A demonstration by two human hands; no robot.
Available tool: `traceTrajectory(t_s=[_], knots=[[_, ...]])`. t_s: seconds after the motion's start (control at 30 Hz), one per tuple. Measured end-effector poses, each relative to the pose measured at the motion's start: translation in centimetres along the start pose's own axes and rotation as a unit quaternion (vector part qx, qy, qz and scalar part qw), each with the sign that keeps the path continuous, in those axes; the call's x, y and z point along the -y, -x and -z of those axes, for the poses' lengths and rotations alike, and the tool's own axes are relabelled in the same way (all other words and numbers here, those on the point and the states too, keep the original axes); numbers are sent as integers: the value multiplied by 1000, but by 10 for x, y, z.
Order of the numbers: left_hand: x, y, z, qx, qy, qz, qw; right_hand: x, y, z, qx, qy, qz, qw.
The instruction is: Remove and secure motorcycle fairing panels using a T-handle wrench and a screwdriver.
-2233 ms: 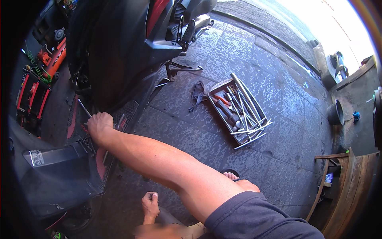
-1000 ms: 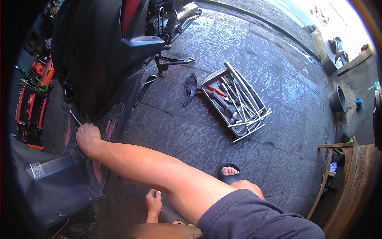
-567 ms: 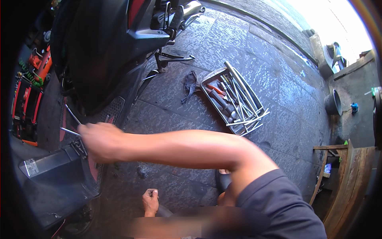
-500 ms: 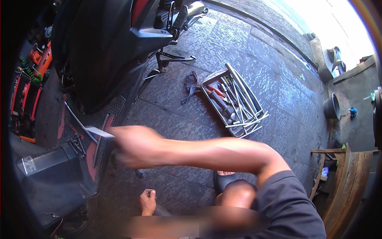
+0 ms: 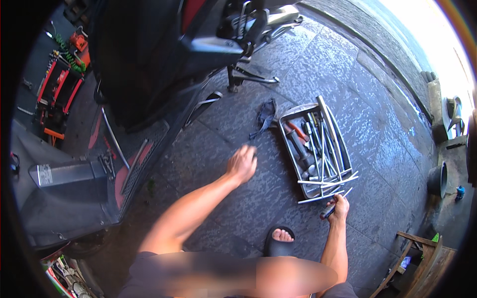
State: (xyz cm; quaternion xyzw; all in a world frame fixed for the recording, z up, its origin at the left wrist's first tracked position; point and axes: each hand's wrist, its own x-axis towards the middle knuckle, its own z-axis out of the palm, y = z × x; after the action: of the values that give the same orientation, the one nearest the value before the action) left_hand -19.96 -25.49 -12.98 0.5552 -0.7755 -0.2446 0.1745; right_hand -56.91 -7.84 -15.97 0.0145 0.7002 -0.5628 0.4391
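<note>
My right hand [image 5: 340, 207] is closed around a screwdriver [image 5: 327, 211] with a dark handle, beside the near right corner of a metal tool tray [image 5: 292, 161]. The thin shaft points up and to the right. Inside the tray lie red-handled pliers [image 5: 298, 130], sockets and several long metal wrenches and rods; some bars [image 5: 322, 195] stick out over its near edge. My left hand [image 5: 242, 165] hovers over the floor left of the tray, its fingers curled. Something small and dark shows at its fingertips, too blurred to name.
A black scooter [image 5: 149, 74] stands at the left, with metal rods [image 5: 115, 139] on its footboard [image 5: 159, 131]. A dark rag [image 5: 266, 114] lies beside the tray. Wooden bench [image 5: 422, 268] at the right, black bucket [image 5: 437, 180] behind it, red tool rack [image 5: 62, 87] far left.
My right hand has swung from the scooter's footboard across to the tray's near corner. My left hand has moved forward from low in the picture. The whole view has shifted a little.
</note>
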Motion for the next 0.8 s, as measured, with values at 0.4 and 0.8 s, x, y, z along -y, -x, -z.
traceTrajectory(t_s=[0.4,0.8], knots=[[-77,-127,37,-401,114,-27,909,11,-1,-1,34,41,6,999],[-268,-68,41,-150,727,-95,664,-3,-13,-9,86,30,32,995]])
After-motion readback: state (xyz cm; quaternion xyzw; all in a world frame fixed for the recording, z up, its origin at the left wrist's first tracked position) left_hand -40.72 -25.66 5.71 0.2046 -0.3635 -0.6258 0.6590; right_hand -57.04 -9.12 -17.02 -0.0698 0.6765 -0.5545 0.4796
